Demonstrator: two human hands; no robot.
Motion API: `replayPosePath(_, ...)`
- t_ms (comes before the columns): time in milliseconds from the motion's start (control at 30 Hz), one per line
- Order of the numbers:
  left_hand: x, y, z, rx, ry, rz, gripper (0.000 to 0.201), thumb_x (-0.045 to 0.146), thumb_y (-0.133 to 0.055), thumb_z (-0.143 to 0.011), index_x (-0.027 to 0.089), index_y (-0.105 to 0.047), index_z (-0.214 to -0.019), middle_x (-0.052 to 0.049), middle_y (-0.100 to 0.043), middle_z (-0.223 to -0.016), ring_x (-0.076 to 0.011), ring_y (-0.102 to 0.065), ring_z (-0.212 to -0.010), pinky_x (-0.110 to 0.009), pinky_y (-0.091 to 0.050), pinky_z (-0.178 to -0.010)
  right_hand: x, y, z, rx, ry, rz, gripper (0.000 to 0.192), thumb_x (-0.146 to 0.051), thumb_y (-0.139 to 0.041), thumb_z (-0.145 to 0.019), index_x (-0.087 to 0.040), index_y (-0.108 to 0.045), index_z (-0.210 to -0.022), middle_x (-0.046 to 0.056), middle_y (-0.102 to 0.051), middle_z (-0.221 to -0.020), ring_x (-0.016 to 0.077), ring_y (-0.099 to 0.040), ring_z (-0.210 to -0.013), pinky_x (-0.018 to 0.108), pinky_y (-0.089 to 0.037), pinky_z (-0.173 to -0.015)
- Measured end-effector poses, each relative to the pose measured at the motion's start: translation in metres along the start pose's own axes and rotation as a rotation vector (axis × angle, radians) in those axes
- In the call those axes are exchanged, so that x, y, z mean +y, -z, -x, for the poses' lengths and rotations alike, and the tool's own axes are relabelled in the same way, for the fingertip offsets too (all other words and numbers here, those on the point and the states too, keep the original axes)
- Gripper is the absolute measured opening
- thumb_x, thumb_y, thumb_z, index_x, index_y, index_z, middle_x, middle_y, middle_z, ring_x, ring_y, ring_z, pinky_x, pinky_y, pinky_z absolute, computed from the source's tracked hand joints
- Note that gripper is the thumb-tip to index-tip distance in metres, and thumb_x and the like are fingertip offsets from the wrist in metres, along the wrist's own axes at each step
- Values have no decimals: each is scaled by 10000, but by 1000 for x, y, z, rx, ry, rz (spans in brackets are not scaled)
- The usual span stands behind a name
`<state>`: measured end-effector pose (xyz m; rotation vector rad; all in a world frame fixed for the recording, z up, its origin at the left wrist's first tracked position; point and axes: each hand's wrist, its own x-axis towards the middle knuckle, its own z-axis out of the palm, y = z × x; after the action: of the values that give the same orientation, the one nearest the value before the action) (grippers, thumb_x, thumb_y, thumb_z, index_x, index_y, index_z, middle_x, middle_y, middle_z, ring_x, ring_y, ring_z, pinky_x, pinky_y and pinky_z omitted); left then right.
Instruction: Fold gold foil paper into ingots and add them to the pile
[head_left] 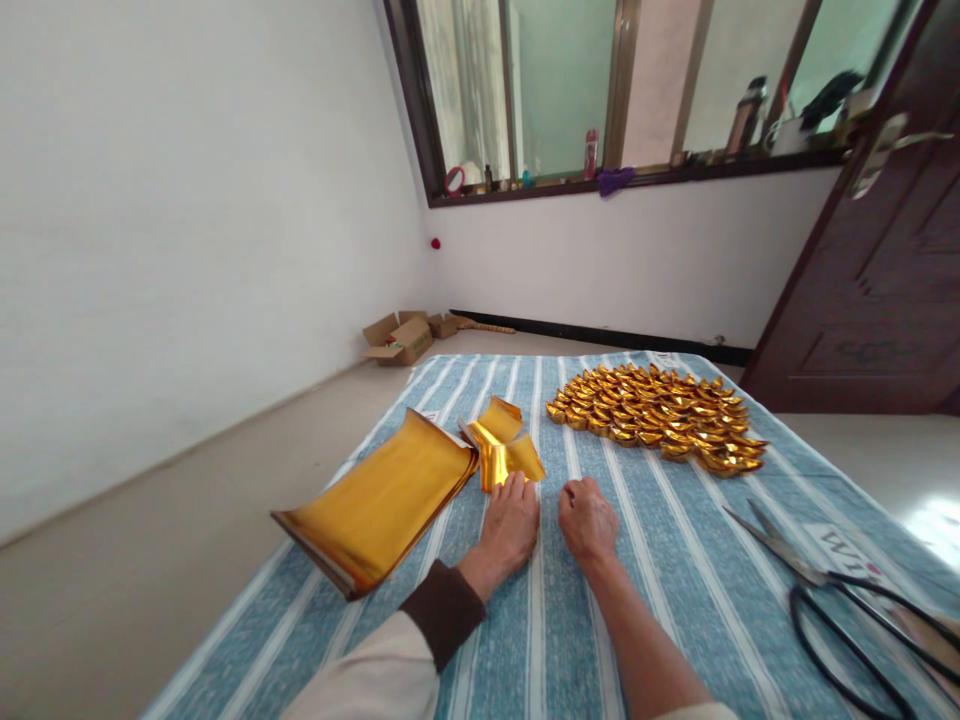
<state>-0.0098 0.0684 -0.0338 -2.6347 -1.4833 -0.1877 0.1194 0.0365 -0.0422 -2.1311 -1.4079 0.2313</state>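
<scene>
My left hand (510, 528) rests palm down on the blue striped cloth (660, 600), its fingertips touching the near edge of a loose, crumpled gold foil sheet (504, 445). My right hand (587, 520) lies beside it as a loose fist on the cloth, holding nothing that I can see. A thick stack of gold foil paper (379, 505) lies to the left of my left hand, curling up at its far end. Farther off to the right lies a pile of several folded gold paper ingots (660, 415).
Large black-handled scissors (832, 590) lie on the cloth at the right. Open cardboard boxes (401, 338) sit on the floor in the far corner. A dark wooden door (877, 270) stands at the right, and a window sill (637, 178) with bottles runs along the back wall.
</scene>
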Motion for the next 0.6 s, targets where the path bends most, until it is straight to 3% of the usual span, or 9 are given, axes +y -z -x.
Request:
replayPosePath(167, 10, 7, 34, 47, -149, -32, 348, 60, -402, -930, 93, -549, -1244, -167, -621, -1269, -277, -566, -1215, -419, -447, -1026, 4, -3, -1, 41, -5, -76, 281, -207, -473, -925, -204, -688, -1106, 71, -707, -1046, 187, -654, -853, 265, -399, -692)
replayPosePath(300, 15, 16, 48, 65, -229, 7, 345, 54, -379, -933, 103, -555, -1225, -119, -692, -1004, -262, -646, -950, -409, -505, -884, 6, -3, -1, 57, -3, -113, 309, -182, -453, -914, -195, -690, -1112, 78, -721, -1044, 201, -664, -883, 273, -426, -729)
replayPosePath(367, 15, 18, 50, 86, -264, 31, 365, 50, -358, -932, 109, -541, -1242, -112, -692, -982, -255, -646, -907, -404, -508, -854, 8, -3, -2, 61, 8, -123, 334, -162, -426, -913, -191, -690, -1116, 81, -718, -1059, 200, -663, -895, 272, -434, -742)
replayPosePath(500, 8, 11, 49, 188, -261, 78, 357, 79, -364, -931, 107, -553, -1232, -169, -651, -1192, -286, -609, -1112, -438, -483, -948, 11, -2, -1, 54, 59, -134, 415, -114, -364, -915, -210, -686, -1159, 71, -708, -1034, 177, -649, -868, 253, -445, -746)
replayPosePath(600, 5, 8, 48, 211, -194, 106, 356, 103, -401, -913, 108, -572, -1224, -193, -610, -1291, -322, -545, -1242, -493, -444, -1024, 12, -1, -1, -14, 185, -72, 491, -72, -368, -887, -245, -656, -1245, 74, -680, -1067, 183, -637, -910, 246, -456, -748)
